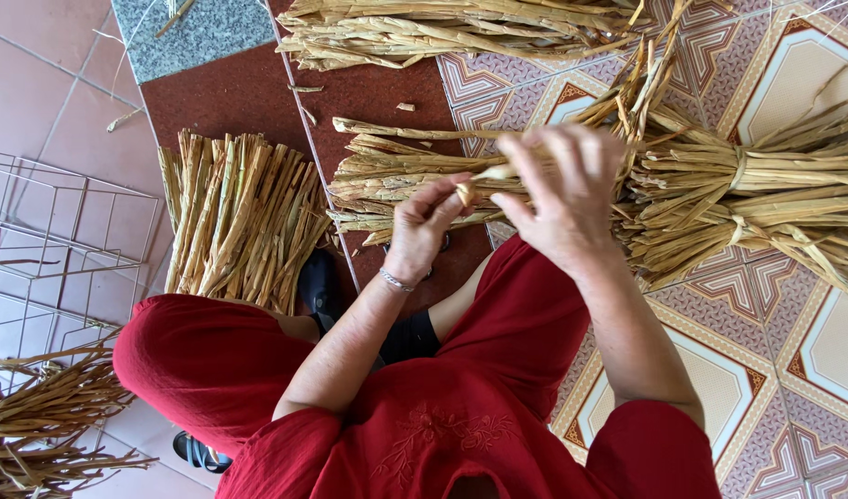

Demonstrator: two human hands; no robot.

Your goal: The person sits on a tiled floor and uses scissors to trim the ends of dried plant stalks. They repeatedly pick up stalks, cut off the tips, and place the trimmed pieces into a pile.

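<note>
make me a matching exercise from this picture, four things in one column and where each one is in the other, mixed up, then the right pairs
Things
1. dried stalk strip
2. wire rack
3. tied bundle
4. bracelet

Places
A. on the left wrist
B. on the patterned tiles at the right
C. pinched between the left hand and right hand
D. on the plain tiles at the left edge

Pairs: 1-C, 2-D, 3-B, 4-A
</note>
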